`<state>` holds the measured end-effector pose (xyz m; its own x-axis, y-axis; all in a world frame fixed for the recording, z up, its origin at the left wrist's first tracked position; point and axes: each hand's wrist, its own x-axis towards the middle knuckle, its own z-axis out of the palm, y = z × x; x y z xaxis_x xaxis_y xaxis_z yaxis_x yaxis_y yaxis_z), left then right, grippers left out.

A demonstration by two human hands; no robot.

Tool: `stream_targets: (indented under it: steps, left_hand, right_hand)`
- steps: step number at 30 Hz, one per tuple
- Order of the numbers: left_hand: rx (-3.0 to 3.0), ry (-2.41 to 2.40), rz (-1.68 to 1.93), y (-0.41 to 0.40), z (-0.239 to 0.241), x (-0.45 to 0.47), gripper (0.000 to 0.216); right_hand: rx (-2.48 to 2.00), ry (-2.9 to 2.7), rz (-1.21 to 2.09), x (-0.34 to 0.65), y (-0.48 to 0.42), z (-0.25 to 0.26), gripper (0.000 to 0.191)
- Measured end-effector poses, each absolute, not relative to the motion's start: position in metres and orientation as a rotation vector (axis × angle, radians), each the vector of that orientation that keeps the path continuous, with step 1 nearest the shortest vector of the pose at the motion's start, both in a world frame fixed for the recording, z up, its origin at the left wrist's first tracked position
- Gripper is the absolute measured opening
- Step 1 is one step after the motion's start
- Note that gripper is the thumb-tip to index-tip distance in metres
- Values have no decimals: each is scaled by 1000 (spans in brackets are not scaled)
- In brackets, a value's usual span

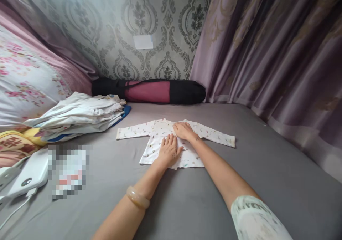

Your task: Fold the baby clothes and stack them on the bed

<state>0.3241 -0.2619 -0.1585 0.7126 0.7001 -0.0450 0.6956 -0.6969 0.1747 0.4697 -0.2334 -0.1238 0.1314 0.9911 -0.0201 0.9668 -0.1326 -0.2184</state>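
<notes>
A small white baby shirt [157,149] with a scattered print lies spread on the grey sheet, both long sleeves stretched out sideways. My left hand [169,151] rests flat on the lower front of the shirt, fingers extended and palm down. Higher up, near the neckline, my right hand [183,130] bends its fingers together against the shirt's front; its fingertips and thumb are partly hidden. A pale bangle [138,197] circles my left wrist.
The bed sheet [256,183] runs beneath everything. Left stand a pile of folded clothes [82,111], a white power bank [30,170] with a cable, and a blurred-out item [71,172]. A black and red rolled bag [149,91] lies along the wall; curtains [267,47] hang at right.
</notes>
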Motion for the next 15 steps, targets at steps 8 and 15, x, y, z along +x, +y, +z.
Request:
stream_targets:
  steps: [8,15]
  left_hand:
    - [2725,1119,137,-261,-157,322,66]
    - [2746,1090,170,-258,-162,320,66]
  right_hand:
    - [-2330,-2026,156,484,-183,-116,31]
    - [-2307,-2091,252,485,-170,-111,24]
